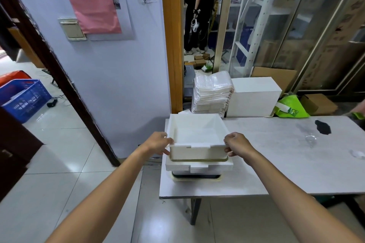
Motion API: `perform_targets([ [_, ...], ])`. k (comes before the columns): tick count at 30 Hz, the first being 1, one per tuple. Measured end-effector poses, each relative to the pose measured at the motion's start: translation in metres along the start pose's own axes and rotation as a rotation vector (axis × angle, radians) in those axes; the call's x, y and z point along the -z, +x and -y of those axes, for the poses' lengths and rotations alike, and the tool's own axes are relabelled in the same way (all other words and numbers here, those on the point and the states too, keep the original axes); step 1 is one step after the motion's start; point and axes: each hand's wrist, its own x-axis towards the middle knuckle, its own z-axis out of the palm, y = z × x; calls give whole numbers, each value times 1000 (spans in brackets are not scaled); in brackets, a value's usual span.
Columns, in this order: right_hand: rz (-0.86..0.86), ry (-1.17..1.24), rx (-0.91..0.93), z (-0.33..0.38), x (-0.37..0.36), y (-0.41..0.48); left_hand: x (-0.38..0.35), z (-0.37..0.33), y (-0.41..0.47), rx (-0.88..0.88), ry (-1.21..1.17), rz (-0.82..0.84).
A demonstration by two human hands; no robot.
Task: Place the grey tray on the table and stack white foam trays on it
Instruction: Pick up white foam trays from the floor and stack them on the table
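Note:
A white foam tray (197,134), open side up, sits on top of a short stack at the left end of the grey table (276,163). My left hand (160,143) grips its near left corner and my right hand (237,144) grips its near right corner. Under it lies another white foam tray (177,165). At the bottom, only the front edge of a dark tray with a pale rim (197,177) shows, so its colour is hard to tell.
Behind the table stand a pile of wrapped white sheets (212,94), a white foam block (254,96) and a green bag (290,107). The tabletop has a dark patch (323,126). A blue crate (23,98) is on the floor at left. Two people stand in the far doorway.

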Motion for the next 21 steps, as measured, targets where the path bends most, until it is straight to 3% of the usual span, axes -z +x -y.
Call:
perform_targets([
  [21, -15, -93, -26, -18, -7, 0, -9, 30, 16, -109, 114, 76],
])
